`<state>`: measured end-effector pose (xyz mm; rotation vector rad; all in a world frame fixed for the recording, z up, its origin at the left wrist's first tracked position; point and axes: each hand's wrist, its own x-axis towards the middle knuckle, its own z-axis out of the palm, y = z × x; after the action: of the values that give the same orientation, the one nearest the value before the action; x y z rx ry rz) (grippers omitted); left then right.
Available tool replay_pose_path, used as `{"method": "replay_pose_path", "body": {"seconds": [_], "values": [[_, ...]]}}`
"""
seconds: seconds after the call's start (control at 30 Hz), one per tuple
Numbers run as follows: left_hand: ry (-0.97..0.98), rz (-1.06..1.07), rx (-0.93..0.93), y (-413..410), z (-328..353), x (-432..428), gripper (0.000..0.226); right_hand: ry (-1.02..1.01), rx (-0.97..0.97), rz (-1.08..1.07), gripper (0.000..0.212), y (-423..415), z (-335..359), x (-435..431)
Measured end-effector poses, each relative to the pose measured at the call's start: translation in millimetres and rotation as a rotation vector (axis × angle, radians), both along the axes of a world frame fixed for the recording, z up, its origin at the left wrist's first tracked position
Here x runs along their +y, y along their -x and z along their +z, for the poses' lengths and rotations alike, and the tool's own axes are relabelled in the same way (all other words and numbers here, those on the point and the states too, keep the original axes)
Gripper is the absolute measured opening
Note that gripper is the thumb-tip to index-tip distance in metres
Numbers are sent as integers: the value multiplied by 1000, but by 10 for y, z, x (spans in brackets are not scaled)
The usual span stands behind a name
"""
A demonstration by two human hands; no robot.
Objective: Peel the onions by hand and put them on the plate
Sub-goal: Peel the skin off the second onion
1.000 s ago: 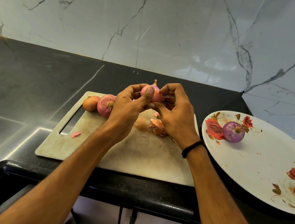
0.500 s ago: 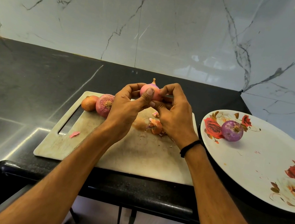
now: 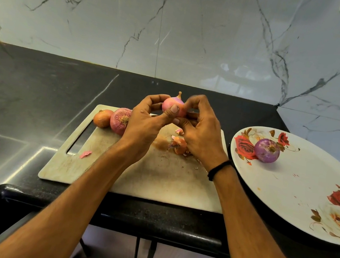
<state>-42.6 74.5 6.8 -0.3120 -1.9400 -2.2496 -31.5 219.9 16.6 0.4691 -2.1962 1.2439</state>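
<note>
Vs 0.5 s ago: the onion (image 3: 174,104) now shows a purple patch near its top, where it was all pink. The right hand's (image 3: 200,134) fingertips (image 3: 192,101) sit a bit higher, close by the stem, and are motion-blurred. The left hand (image 3: 144,128) keeps the same grip. Board, plate and the rest are unchanged.

Left hand grips the onion, thumb across its front, fingers curled behind. Right hand's curled fingers pinch at the skin on the onion's 2 o'clock side; black wristband (image 3: 218,169) on that wrist. The onion is held in the air between both hands, over the far edge of the cutting board (image 3: 155,178).

Around: two unpeeled onions (image 3: 120,120) touch each other at the board's 10 o'clock corner, the red one partly hidden by the left hand. A pile of peel scraps (image 3: 178,145) lies mid-board, half covered by the right hand. One pink peel bit (image 3: 85,154) lies by the handle slot at 8 o'clock. The flowered plate (image 3: 289,195) sits at 3 o'clock of the board on the black counter (image 3: 23,91), a peeled onion (image 3: 267,150) at its 10 o'clock part. The forearms cover the board's near middle.

The onion's long axis is upright, stem tip to 12 o'clock, root end down and hidden by the fingers.
</note>
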Motion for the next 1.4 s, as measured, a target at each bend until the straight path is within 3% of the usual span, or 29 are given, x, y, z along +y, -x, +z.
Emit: {"method": "replay_pose_path", "body": {"seconds": [0.1, 0.33, 0.53, 0.77, 1.4], "values": [[3, 10, 2, 8, -1, -4, 61, -9, 31, -28, 24, 13, -34, -7], [12, 27, 22, 14, -2, -1, 66, 144, -111, 52, 46, -30, 45, -9], [-1, 2, 26, 1, 1, 0, 70, 249, -128, 5, 19, -31, 49, 6], [25, -31, 30, -4, 8, 5, 58, 240, -121, -30, 6, -11, 40, 4], [-61, 79, 13, 15, 29, -4, 70, 192, -118, -28, 7, -23, 24, 15]]}}
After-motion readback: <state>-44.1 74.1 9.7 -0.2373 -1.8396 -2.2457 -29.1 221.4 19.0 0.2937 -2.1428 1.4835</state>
